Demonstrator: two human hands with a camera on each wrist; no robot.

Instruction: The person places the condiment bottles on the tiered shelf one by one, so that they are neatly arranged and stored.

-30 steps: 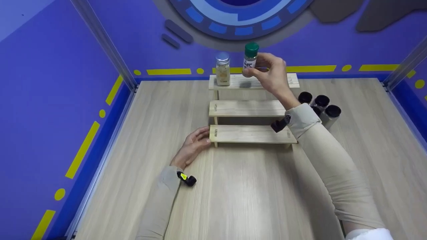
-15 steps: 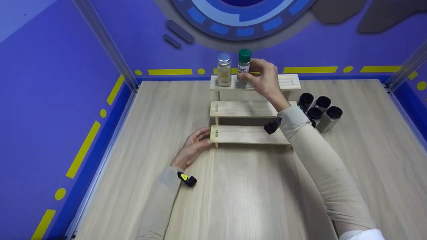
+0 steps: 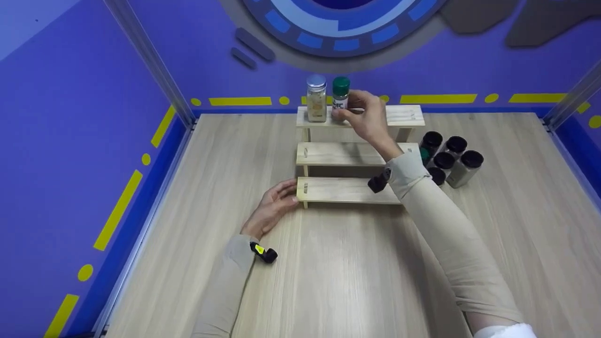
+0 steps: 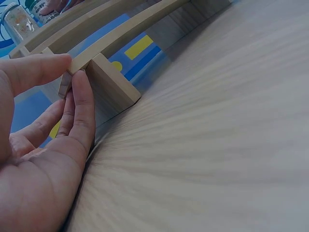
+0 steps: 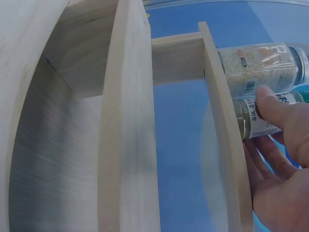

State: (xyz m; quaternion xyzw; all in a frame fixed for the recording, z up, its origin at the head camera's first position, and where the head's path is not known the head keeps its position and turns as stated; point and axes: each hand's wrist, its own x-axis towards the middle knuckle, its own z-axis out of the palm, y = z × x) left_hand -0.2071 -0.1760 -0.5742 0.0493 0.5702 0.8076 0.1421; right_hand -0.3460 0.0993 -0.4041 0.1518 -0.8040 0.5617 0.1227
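A three-tier wooden spice rack point(image 3: 347, 190) stands on the table. My right hand point(image 3: 368, 119) pinches a small spice jar with a green cap point(image 3: 341, 86) between thumb and fingers, upright at the top tier. In the right wrist view, the base of this labelled jar point(image 5: 263, 118) is right at the top board's edge. Close to its left stands a glass jar with a silver lid point(image 3: 317, 101), pale contents inside. My left hand point(image 3: 272, 209) holds the left end of the bottom tier; in the left wrist view, thumb and fingertips pinch the board's corner point(image 4: 77, 65).
Right of the rack, several black-lidded jars point(image 3: 465, 169) stand in a cluster, with a green cap point(image 3: 424, 155) among them, partly hidden by the right sleeve. A blue patterned wall point(image 3: 281, 80) rises behind the rack, and another panel point(image 3: 94, 141) borders the table's left side.
My right hand has brought the green-capped jar left and down onto the top tier, close beside the silver-lidded jar. The left hand keeps its place at the bottom tier.
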